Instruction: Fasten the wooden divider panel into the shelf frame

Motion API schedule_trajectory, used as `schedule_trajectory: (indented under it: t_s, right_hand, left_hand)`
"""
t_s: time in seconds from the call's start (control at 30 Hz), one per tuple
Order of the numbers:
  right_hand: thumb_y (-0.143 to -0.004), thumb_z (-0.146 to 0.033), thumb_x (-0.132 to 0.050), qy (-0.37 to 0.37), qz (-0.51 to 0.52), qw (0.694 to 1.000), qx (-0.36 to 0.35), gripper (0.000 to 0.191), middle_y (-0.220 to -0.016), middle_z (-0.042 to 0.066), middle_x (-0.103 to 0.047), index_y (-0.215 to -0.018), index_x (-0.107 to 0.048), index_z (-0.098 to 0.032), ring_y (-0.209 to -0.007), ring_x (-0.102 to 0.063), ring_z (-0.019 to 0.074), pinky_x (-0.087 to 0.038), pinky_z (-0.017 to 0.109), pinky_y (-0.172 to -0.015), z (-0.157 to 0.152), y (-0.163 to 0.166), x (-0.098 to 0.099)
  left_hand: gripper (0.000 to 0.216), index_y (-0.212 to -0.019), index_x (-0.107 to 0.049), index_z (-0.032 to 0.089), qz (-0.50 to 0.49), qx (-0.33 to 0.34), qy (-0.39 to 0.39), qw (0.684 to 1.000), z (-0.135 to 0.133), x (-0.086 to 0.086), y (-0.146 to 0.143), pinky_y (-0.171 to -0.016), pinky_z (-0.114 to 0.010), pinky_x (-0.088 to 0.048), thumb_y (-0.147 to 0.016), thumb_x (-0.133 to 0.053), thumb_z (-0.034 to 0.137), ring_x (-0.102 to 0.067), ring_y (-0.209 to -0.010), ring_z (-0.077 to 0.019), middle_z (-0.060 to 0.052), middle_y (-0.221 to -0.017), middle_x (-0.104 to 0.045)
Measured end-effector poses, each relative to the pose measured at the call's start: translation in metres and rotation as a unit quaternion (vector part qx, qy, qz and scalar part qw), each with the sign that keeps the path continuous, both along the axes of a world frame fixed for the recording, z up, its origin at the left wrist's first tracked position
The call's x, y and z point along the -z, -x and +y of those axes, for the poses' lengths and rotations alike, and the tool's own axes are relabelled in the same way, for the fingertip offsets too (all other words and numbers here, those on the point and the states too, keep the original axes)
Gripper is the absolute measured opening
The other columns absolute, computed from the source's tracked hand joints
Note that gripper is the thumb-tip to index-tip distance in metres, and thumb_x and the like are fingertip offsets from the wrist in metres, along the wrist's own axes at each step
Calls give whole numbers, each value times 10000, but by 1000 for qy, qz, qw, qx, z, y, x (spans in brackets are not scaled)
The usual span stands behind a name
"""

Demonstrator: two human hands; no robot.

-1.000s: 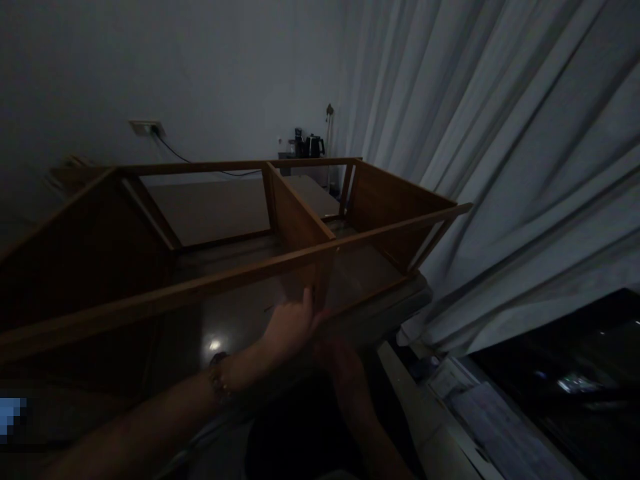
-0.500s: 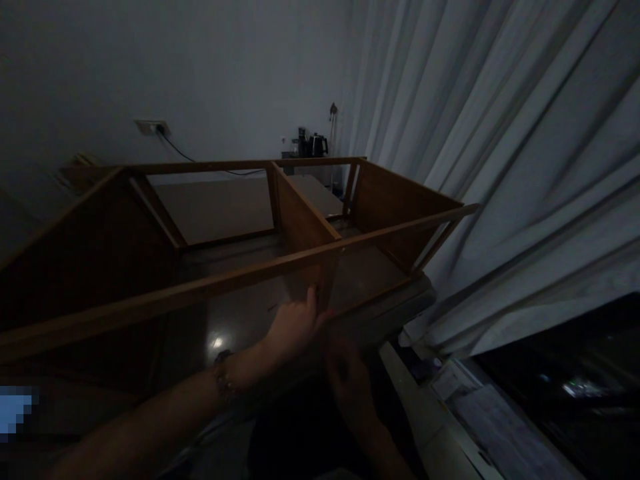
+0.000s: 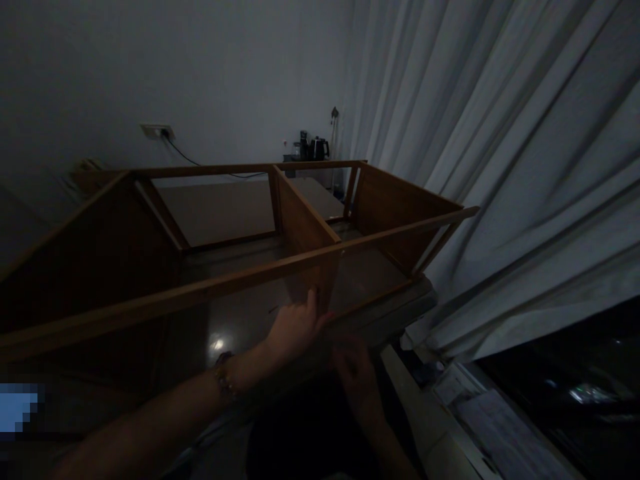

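Note:
A brown wooden shelf unit (image 3: 240,270) lies with its open side toward me, split by a middle panel (image 3: 305,213). My left hand (image 3: 296,328), with a bracelet on its wrist, grips the lower near end of that panel, its thumb pointing up against the wood. Just right of it and lower, my right hand (image 3: 356,377) is closed with curled fingers, apart from the left hand. Whatever its fingers may hold is lost in the dark. A small thin dark object (image 3: 273,309) shows left of my left thumb; its kind is unclear.
A padded grey surface (image 3: 385,317) lies under the unit's near edge. White curtains (image 3: 480,200) hang along the right. At the back, a black kettle (image 3: 318,148) stands by the wall, and a cord (image 3: 181,153) runs from a wall socket (image 3: 156,131). Boxes (image 3: 460,383) lie at lower right.
My right hand has moved slightly right and down, away from my left hand. My left hand keeps its place on the panel. The view has shifted a little.

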State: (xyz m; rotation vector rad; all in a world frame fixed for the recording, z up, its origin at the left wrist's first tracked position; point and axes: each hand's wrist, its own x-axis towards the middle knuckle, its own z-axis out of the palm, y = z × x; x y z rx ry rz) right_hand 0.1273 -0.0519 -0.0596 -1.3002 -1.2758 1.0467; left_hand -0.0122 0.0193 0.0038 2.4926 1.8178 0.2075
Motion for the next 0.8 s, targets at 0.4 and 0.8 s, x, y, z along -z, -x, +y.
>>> schedule_trajectory:
  t_s: [0.4,0.8]
  right_hand:
    - [-766,-433,-526,111,239,965,19,237,-519,-60,-488,-793,-537,-198,-453,-424,80,-334,192,-458,5,9,5]
    - [-811,-277,-493,-169,-151,972,64,178,-895,53,-625,-967,-553,-216,-834,-578,175,-446,305,-746,4,4,15]
  left_hand:
    - [600,-1195,-269,52,9,-1,16,1000,0,-2,-2,-568,-273,-444,-839,-158,522,-642,-712,-223,-144,-800,-650]
    - [599,-1218,-257,40,10,0,0,1000,-1,-1,0,-555,-262,-433,-846,-185,504,-641,-686,-218,-129,-767,-654]
